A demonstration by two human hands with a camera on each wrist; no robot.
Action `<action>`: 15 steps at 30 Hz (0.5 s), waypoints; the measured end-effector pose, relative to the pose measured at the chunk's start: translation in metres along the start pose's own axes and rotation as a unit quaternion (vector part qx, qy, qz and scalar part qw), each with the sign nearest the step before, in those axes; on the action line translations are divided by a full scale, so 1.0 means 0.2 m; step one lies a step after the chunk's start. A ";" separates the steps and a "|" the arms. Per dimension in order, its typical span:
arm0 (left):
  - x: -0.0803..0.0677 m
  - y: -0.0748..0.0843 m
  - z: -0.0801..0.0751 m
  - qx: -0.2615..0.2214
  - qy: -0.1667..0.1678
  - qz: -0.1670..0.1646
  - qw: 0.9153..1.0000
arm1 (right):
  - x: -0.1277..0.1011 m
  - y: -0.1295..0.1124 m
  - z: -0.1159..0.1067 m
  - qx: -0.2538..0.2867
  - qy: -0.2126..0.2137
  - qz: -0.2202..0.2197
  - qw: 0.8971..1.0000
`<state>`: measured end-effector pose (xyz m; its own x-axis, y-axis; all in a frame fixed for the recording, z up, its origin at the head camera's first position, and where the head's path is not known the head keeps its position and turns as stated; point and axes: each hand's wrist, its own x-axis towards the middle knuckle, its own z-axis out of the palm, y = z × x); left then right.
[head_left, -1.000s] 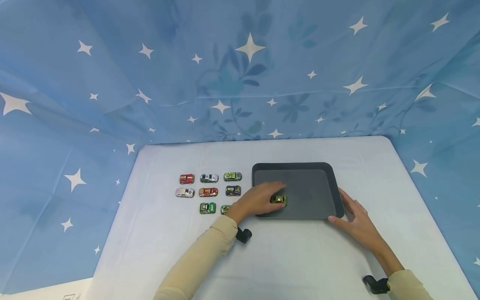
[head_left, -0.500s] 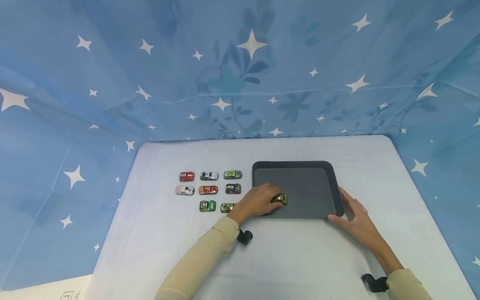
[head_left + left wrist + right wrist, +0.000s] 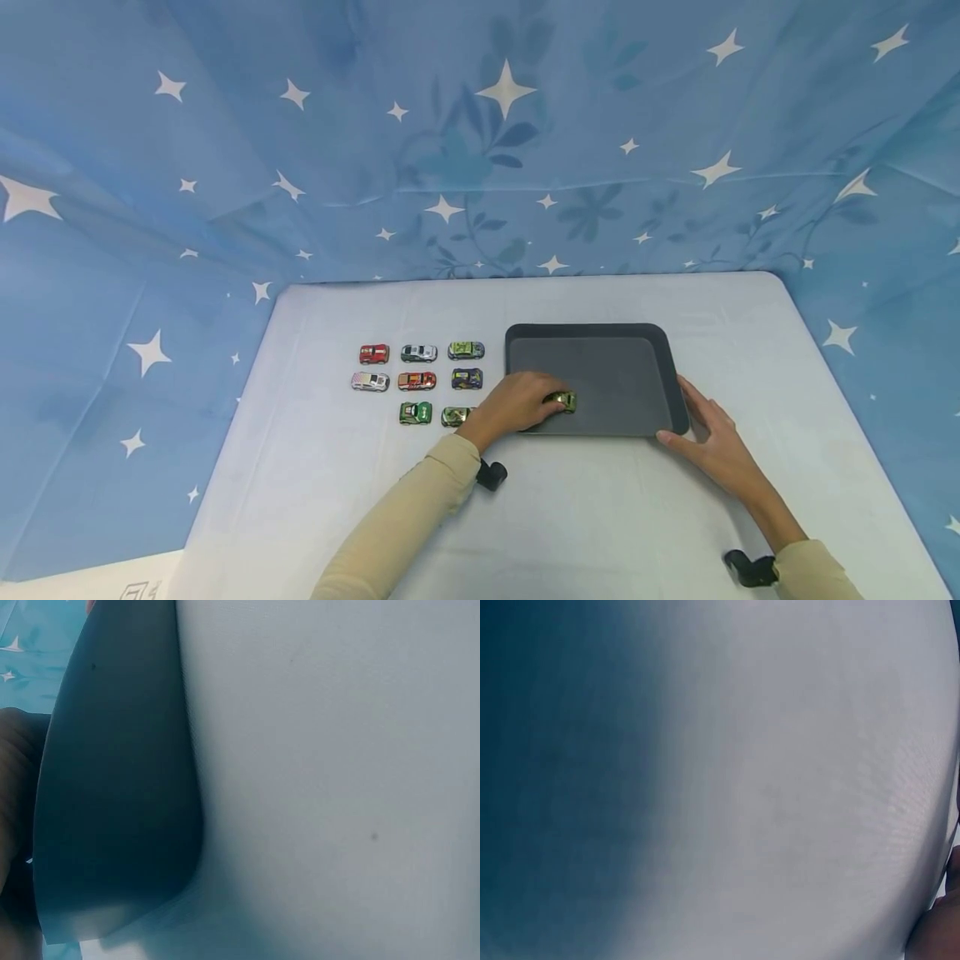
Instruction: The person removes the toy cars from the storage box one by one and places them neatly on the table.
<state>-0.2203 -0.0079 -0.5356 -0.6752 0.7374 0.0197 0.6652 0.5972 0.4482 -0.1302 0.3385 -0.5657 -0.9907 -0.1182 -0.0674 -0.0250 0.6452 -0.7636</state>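
Observation:
Inside the dark grey tray, near its left front, sits a small green toy car. The fingers and thumb of my left hand pinch its left end, partly covering it. My right hand touches the tray's front right corner, thumb at the front rim and fairly straight fingers along the right side. In the left wrist view, the tray's wall stands beside part of the hand; the car is hidden there. Only a bit of the hand shows at the edge of the blurred right wrist view.
Left of the tray, toy cars stand in rows on the white table, among them a red car, a silver car, a dark blue car and a green car. A starry blue curtain hangs behind.
The left hand's raised fingers have come down and closed onto the green toy car, which has shifted slightly right. The right hand stays at the tray corner.

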 end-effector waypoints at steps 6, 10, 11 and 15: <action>0.00 0.00 0.00 -0.006 -0.008 -0.009 1.000 | 0.00 0.00 0.00 0.000 -0.001 0.001 1.000; 0.01 0.01 0.00 -0.008 -0.008 -0.012 1.000 | -0.01 -0.01 0.00 0.005 -0.003 0.005 1.000; 0.01 0.01 0.00 -0.008 -0.007 -0.012 1.000 | -0.01 -0.01 0.00 0.006 -0.005 0.006 1.000; 0.01 0.01 0.00 -0.008 -0.003 -0.010 1.000 | 0.00 0.00 0.00 0.004 -0.005 0.005 1.000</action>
<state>-0.2199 -0.0058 -0.5350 -0.6866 0.7271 0.0050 0.6462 0.6070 0.4626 -0.1293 0.3385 -0.5647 -0.9896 -0.1185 -0.0818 -0.0133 0.6409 -0.7675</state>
